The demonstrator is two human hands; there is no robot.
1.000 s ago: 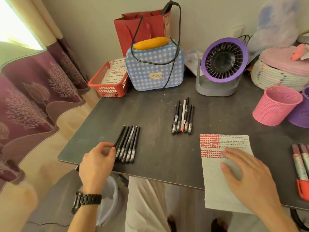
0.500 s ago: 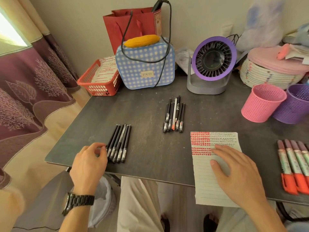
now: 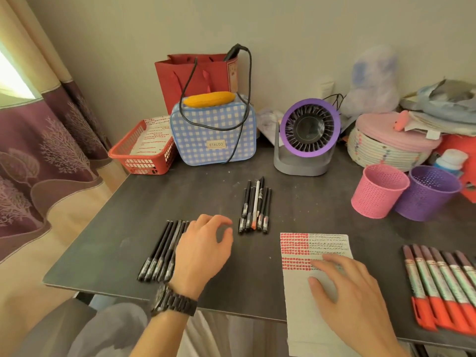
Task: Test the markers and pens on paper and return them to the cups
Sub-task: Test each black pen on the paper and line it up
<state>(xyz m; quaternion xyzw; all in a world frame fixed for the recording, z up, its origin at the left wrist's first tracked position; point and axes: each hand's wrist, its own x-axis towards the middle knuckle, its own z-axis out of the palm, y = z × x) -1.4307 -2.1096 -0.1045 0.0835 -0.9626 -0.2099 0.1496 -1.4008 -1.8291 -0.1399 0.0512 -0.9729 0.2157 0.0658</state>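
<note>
A row of several black pens [image 3: 161, 251] lies near the table's front left. My left hand [image 3: 203, 249] hovers over its right side, fingers loosely curled and holding nothing, reaching toward a second bunch of pens [image 3: 255, 206] in the middle. My right hand [image 3: 350, 292] rests flat on the paper [image 3: 304, 310], which carries red and black test marks at its top. Several markers with orange caps [image 3: 443, 287] lie at the right edge. A pink cup [image 3: 378, 190] and a purple cup [image 3: 427, 193] stand empty at the back right.
Along the back of the dark table [image 3: 154, 202] stand a red basket [image 3: 144, 150], a blue checked bag [image 3: 213, 132] with a cable, a red paper bag [image 3: 195, 76], a purple fan [image 3: 307, 136] and a woven basket [image 3: 386, 145]. A curtain [image 3: 38, 155] hangs at the left.
My left hand has left the left end of the near pen row and moved right and forward, toward the middle bunch. The right hand stays on the paper. The camera has tilted.
</note>
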